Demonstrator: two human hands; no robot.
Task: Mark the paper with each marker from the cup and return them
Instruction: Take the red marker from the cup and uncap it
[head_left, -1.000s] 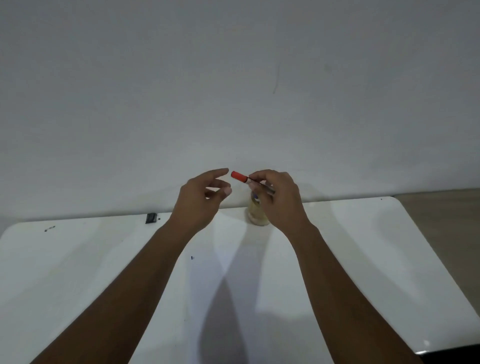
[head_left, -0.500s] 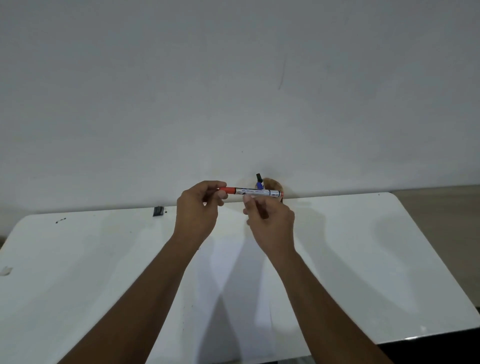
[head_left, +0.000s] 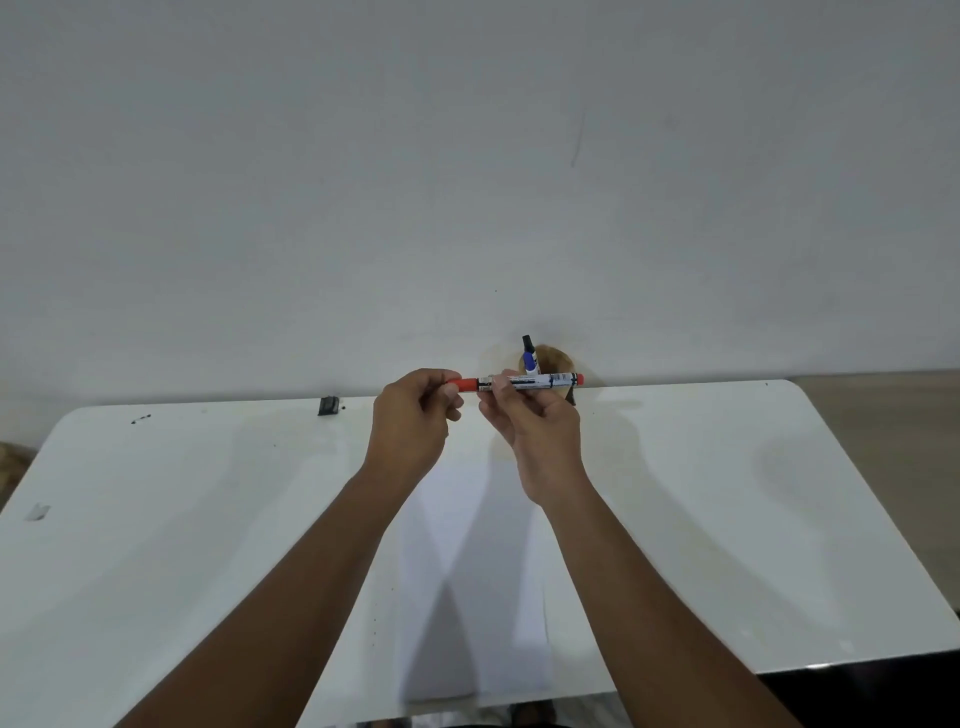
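I hold a red marker level above the table's far edge. My left hand pinches its red cap end, and my right hand grips the white barrel near the middle. Behind my right hand stands the brownish cup, mostly hidden, with a blue marker and a black-tipped one sticking up from it. A white sheet of paper lies on the white table between my forearms.
A small black object lies at the table's far edge, left of my hands. Dark specks mark the far left corner. A plain wall rises just behind the table. The floor shows to the right.
My left hand went from open beside the marker to closed on its red cap. The marker turned level, both hands dropped slightly, and the cup's markers came into view.
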